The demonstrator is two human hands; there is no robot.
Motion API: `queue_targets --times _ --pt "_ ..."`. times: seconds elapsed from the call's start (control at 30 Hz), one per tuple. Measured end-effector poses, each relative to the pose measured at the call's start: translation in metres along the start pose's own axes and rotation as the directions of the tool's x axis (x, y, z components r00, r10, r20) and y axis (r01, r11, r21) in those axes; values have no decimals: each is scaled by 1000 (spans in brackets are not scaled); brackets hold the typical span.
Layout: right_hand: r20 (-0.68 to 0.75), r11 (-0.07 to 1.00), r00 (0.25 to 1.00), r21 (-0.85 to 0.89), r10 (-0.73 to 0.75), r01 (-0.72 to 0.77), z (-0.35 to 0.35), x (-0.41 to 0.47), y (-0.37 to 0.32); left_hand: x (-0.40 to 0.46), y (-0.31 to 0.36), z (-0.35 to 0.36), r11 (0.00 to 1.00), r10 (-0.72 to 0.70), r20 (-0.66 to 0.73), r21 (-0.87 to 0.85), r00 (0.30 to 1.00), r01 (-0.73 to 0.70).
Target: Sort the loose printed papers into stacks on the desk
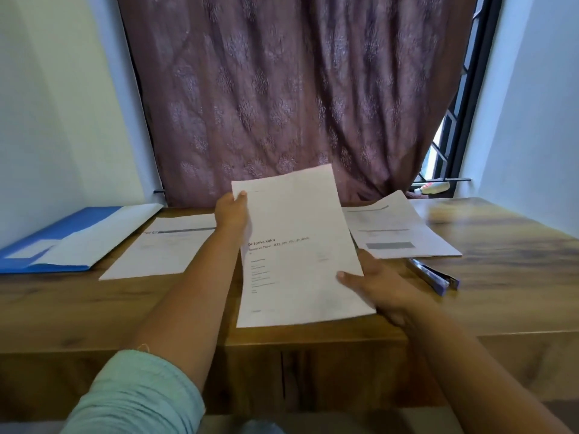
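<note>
Hands share one printed sheet (297, 245): left hand (232, 214) pinches its top corner, right hand (376, 286) grips the lower edge. Reading its heading first should settle which stack, left stack (163, 245) or right stack (398, 230).

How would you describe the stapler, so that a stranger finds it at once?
Start at the wooden desk and go to its right half. Just in front of the right paper stack, near the right hand, lies the stapler. It alone is small, dark and purple-edged; everything around it is flat paper.
</note>
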State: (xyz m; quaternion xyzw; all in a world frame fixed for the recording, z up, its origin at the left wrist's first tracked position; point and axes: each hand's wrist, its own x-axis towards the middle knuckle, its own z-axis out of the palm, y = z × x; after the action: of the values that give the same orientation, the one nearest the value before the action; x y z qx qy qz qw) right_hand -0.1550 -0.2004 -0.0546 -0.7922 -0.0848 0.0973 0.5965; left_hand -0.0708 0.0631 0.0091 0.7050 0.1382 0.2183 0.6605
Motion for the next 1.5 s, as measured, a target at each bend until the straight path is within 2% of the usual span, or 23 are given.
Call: queue_targets --times 0.07,0.17,0.2,0.27,0.33,0.4,0.5,0.63,0.7,0.73,0.8,0.87,0.9,0.97,1.0,1.07,1.13,1.27,1.4,1.43,1.5 --pt "-101 999 995 -32 14 -17 5 17 -3 10 7 -5 997 -33 7 67 999 32" --pt "-203 999 978 10 46 -45 12 53 -6 5 -11 -8 979 -168 158 143 973 146" --pt "-231 998 971 0 55 -57 15 67 -9 4 -24 -8 963 -221 191 196 956 183" --pt "-280 994 960 -89 30 -58 20 86 -16 -1 -41 -10 911 -267 229 378 936 167" --pt "-278 938 959 -343 -55 -45 24 100 -21 6 -51 -11 875 -239 229 473 944 107" --pt "-261 813 958 -580 -124 -53 29 108 -25 9 -54 -12 859 -205 242 509 949 56" --pt "-262 719 951 -691 -163 -68 31 121 -23 9 -60 -12 797 -136 244 603 960 -40" --pt "-219 625 950 -780 -221 -34 33 129 -18 10 -62 -14 755 -106 276 648 955 -103" --pt "-229 583 950 -810 -215 -63 25 132 -14 5 -57 -15 717 -102 288 684 952 -131" --pt "-230 534 951 -841 -205 -88 18 132 -14 3 -56 -15 678 -103 284 721 953 -142" --pt "-274 469 945 -868 -177 -163 -5 121 -18 -9 -52 -16 537 -100 252 828 963 -161" --pt "-355 508 930 -821 -99 -259 -35 94 -20 -20 -50 -13 386 -40 182 910 982 -153" --pt "-408 508 911 -799 -63 -323 -49 79 -17 -27 -48 -11 347 9 149 927 989 -143" --pt "-469 427 883 -799 1 -424 -74 48 -4 -41 -41 3 303 128 172 931 977 -204" --pt "-464 407 885 -802 35 -436 -81 38 3 -48 -37 13 308 180 225 912 958 -272" --pt "-418 450 907 -801 51 -394 -90 25 13 -62 -33 45 439 222 336 804 915 -401" --pt "-410 515 912 -783 -5 -349 -101 21 20 -78 -30 81 595 179 421 674 889 -438" --pt "-565 581 824 -686 -46 -438 -144 17 37 -96 -34 148 713 83 544 554 835 -431" --pt "-672 426 740 -677 -26 -600 -191 25 50 -89 -45 192 788 -35 541 532 840 -310" --pt "-674 366 736 -700 -54 -614 -196 31 50 -85 -48 200 805 -55 521 528 852 -272" --pt "-627 322 773 -755 -100 -571 -197 49 48 -82 -47 210 806 -54 449 546 892 -227"
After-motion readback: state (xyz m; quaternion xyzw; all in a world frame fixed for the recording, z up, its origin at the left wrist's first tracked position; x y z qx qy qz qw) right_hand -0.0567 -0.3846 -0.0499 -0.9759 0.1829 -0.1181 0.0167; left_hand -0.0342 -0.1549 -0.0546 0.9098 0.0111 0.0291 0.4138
